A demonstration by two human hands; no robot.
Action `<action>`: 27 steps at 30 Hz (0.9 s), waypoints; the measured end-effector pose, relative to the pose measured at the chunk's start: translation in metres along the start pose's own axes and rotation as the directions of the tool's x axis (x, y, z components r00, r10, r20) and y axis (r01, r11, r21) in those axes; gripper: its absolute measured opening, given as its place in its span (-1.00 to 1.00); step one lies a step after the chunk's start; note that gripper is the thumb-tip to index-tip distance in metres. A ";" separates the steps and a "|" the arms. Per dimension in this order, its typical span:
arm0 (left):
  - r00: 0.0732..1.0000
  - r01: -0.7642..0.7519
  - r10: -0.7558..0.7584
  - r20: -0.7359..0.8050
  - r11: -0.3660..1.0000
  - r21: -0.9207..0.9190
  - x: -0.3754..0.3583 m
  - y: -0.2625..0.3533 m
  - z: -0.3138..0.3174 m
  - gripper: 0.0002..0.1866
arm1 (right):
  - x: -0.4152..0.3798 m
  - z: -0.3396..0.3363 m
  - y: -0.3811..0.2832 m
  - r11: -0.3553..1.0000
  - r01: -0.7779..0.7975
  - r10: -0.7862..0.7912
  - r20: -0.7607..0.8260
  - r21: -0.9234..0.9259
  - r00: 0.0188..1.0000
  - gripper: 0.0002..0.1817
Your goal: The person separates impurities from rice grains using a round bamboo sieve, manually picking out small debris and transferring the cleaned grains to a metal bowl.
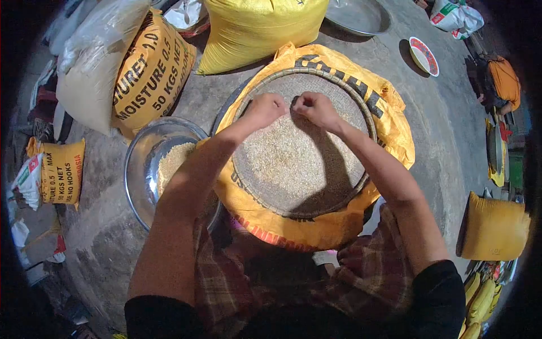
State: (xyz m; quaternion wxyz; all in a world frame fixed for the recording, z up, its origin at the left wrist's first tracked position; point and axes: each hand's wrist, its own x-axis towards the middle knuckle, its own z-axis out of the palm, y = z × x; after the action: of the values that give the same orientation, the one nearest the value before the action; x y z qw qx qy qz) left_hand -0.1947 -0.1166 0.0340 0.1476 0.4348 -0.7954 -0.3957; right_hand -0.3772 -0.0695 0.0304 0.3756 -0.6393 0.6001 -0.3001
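Note:
A round woven tray lies on an orange printed sack, with pale grain spread over its middle and lower part. Over the upper half of the tray, my left hand has its fingers curled together near the grain. Close to its right, my right hand is closed in a pinch, its fingertips pointing toward the left hand. The two hands are apart by a small gap. Whatever either hand pinches is too small or hidden to make out.
Left of the tray, a metal basin holds yellowish grain. Large printed sacks and a full yellow sack stand beyond. A metal pan and a patterned bowl are at the upper right. A yellow sack lies right.

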 end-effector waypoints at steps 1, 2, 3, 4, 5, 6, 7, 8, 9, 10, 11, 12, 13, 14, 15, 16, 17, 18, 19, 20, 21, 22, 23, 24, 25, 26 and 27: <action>1.000 0.002 -0.002 0.001 1.000 -0.003 0.000 0.001 -0.006 -0.86 | -0.002 -0.005 -0.001 0.988 -0.079 0.081 -0.006 0.135 0.997 -0.93; 0.983 0.158 -0.140 0.121 0.973 -0.165 0.003 0.003 -0.014 -0.87 | -0.003 -0.011 0.001 0.987 -0.082 0.083 -0.004 0.135 0.997 -0.93; 0.933 0.323 -0.249 0.259 0.897 -0.301 0.003 0.002 -0.020 -0.87 | -0.004 -0.017 0.001 0.871 -0.254 0.221 0.127 0.421 0.967 -0.95; 0.933 0.324 -0.249 0.260 0.896 -0.303 0.000 -0.001 -0.022 -0.87 | -0.004 -0.021 0.000 0.646 -0.418 0.303 0.288 0.638 0.908 -0.96; 0.921 0.369 -0.237 0.310 0.787 -0.495 -0.004 -0.004 -0.024 -0.87 | -0.008 -0.023 -0.001 0.550 -0.435 0.310 0.310 0.713 0.899 -0.95; 0.910 0.406 -0.213 0.356 0.635 -0.658 -0.008 -0.007 -0.027 -0.87 | -0.013 -0.023 -0.006 0.550 -0.437 0.312 0.309 0.712 0.898 -0.95; 0.910 0.406 -0.212 0.358 0.634 -0.658 -0.012 -0.010 -0.029 -0.87 | -0.017 -0.020 -0.011 0.551 -0.425 0.284 0.318 0.718 0.905 -0.94; 0.903 0.403 -0.173 0.392 0.657 -0.637 -0.017 -0.014 -0.031 -0.87 | -0.019 -0.017 -0.013 0.550 -0.414 0.257 0.325 0.725 0.910 -0.93; 0.894 0.398 -0.136 0.427 0.680 -0.615 -0.024 -0.015 -0.034 -0.86 | -0.019 -0.012 -0.011 0.629 -0.415 0.231 0.351 0.658 0.907 -0.93; 0.881 0.391 -0.100 0.462 0.703 -0.593 -0.030 -0.016 -0.034 -0.85 | -0.021 -0.008 -0.010 0.626 -0.416 0.233 0.351 0.659 0.907 -0.93; 0.886 0.346 -0.135 0.443 0.830 -0.437 -0.039 -0.016 -0.032 -0.83 | -0.023 -0.002 -0.009 0.816 -0.300 0.154 0.314 0.495 0.937 -0.94; 0.884 0.348 -0.137 0.446 0.829 -0.437 -0.048 -0.013 -0.028 -0.83 | -0.025 0.003 -0.011 0.943 -0.155 0.064 0.297 0.295 0.953 -0.95; 0.942 0.178 -0.084 0.324 0.946 -0.272 -0.058 -0.010 -0.022 -0.81 | -0.026 0.007 -0.013 0.942 -0.157 0.065 0.297 0.297 0.953 -0.95; 0.977 0.015 0.000 0.211 0.997 -0.070 -0.064 -0.008 -0.019 -0.79 | -0.026 0.011 -0.015 0.978 -0.093 0.040 0.266 0.188 0.963 -0.96; 0.978 -0.020 0.020 0.208 1.000 -0.003 -0.066 -0.008 -0.016 -0.80 | -0.026 0.015 -0.018 0.997 -0.027 0.009 0.238 0.073 0.971 -0.95; 0.978 -0.018 0.018 0.209 1.000 -0.002 -0.065 -0.011 -0.012 -0.80 | -0.026 0.018 -0.020 0.998 0.035 -0.024 0.214 -0.045 0.977 -0.95; 0.978 -0.045 0.039 0.207 0.999 0.022 -0.063 -0.014 -0.009 -0.79 | -0.026 0.022 -0.018 0.998 0.043 -0.034 0.196 -0.041 0.980 -0.94; 0.977 -0.071 0.060 0.205 0.996 0.045 -0.062 -0.014 -0.009 -0.77 | -0.026 0.021 -0.021 0.998 0.043 -0.034 0.199 -0.042 0.979 -0.94; 0.977 -0.069 0.059 0.204 0.997 0.044 -0.061 -0.016 -0.010 -0.77 | -0.026 0.021 -0.023 0.998 0.053 -0.045 0.186 -0.038 0.982 -0.94; 0.983 -0.010 0.010 0.185 1.000 -0.005 -0.061 -0.017 -0.012 -0.79 | -0.026 0.021 -0.025 0.997 0.062 -0.056 0.174 -0.034 0.983 -0.94; 0.985 0.049 -0.039 0.168 0.997 -0.056 -0.061 -0.016 -0.016 -0.81 | -0.027 0.021 -0.029 0.998 0.062 -0.055 0.178 -0.033 0.983 -0.94; 0.985 0.053 -0.043 0.167 0.997 -0.058 -0.059 -0.015 -0.019 -0.81 | -0.029 0.022 -0.033 0.995 0.097 -0.102 0.192 0.032 0.976 -0.92; 0.956 0.219 -0.173 0.238 0.958 -0.185 -0.058 -0.013 -0.023 -0.82 | -0.031 0.024 -0.035 0.987 0.131 -0.149 0.204 0.098 0.968 -0.91; 0.902 0.383 -0.285 0.324 0.876 -0.293 -0.059 -0.013 -0.025 -0.83 | -0.034 0.030 -0.033 0.987 0.130 -0.148 0.209 0.100 0.967 -0.91; 0.901 0.386 -0.289 0.323 0.874 -0.295 -0.061 -0.015 -0.025 -0.83 | -0.036 0.039 -0.031 0.978 0.163 -0.192 0.257 0.130 0.947 -0.90; 0.863 0.478 -0.302 0.404 0.746 -0.463 -0.064 -0.017 -0.025 -0.84 | -0.040 0.047 -0.029 0.968 0.193 -0.235 0.301 0.163 0.924 -0.89; 0.825 0.555 -0.292 0.484 0.579 -0.597 -0.065 -0.016 -0.026 -0.84 | -0.045 0.050 -0.035 0.960 0.257 -0.280 0.316 0.115 0.906 -0.86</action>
State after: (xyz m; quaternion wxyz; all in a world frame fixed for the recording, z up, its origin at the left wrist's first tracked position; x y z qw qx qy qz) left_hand -0.1326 -0.0821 0.0454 0.0677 0.4480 -0.4591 -0.7642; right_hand -0.3208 -0.0187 0.0355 0.4481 -0.7432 0.4242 -0.2589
